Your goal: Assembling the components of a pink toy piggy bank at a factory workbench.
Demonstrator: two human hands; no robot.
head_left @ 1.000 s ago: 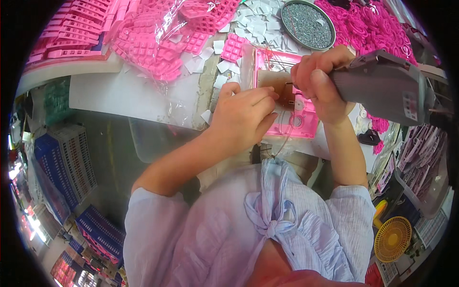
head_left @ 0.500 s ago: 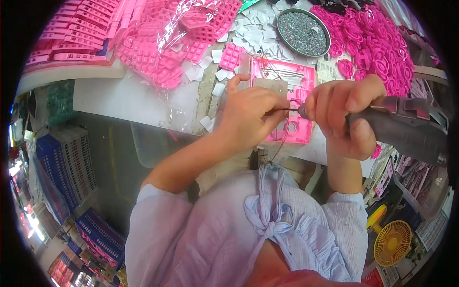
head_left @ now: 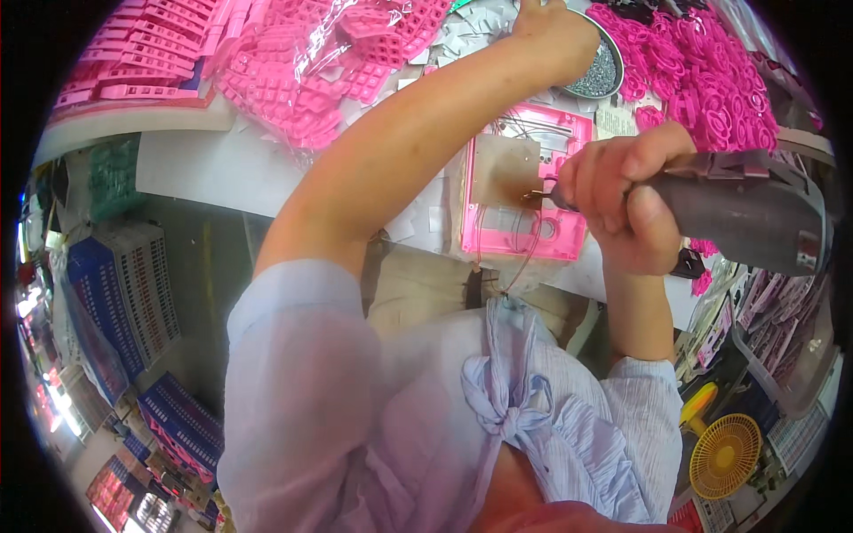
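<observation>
Right hand (head_left: 622, 200) grip wrapped tight round the grey power screwdriver (head_left: 737, 222) at the pink housing (head_left: 551, 226), left hand (head_left: 546, 22) over the metal dish (head_left: 597, 73) behind it, grip can't tell.

Our right hand (head_left: 622, 204) grips a grey power screwdriver (head_left: 737, 218) against the pink casing (head_left: 533, 191). Our left hand (head_left: 546, 22) reaches the round dish of screws (head_left: 600, 71) beyond that casing.
</observation>
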